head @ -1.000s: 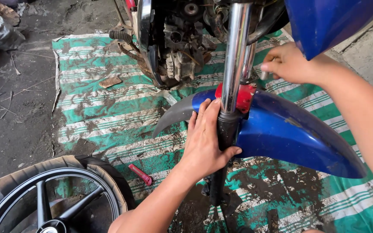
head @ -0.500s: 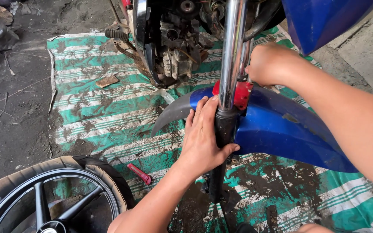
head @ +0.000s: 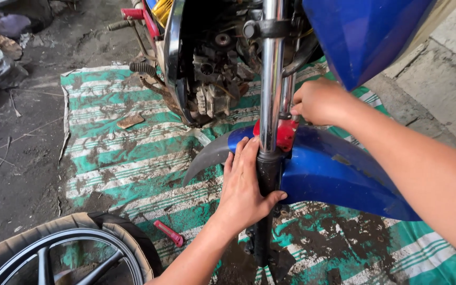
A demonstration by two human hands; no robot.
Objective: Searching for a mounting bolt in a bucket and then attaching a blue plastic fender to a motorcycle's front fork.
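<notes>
From the head camera I am looking down at a motorcycle's front end over a green-and-white striped mat (head: 112,153). My left hand (head: 246,187) is pressing flat against the blue front fender (head: 339,177), fingers stretched upward and the thumb hooking around the dark lower fork leg (head: 264,211) — a wide, open palm bracing rather than clenching. My right hand (head: 317,100) is reaching in from the right, curling closed behind the chrome fork tube (head: 271,79), just above the red piece (head: 285,134) at the fender's top; I cannot tell whether it is pinching anything, since the fingertips are hiding behind the tube. The fender is sitting low around the fork, tilting down to the right above the mat. The engine (head: 212,79) is showing behind the fork. At lower left a black spoked wheel (head: 64,258) is lying with its tyre — a small red tool (head: 169,234) is resting on the mat near it.
</notes>
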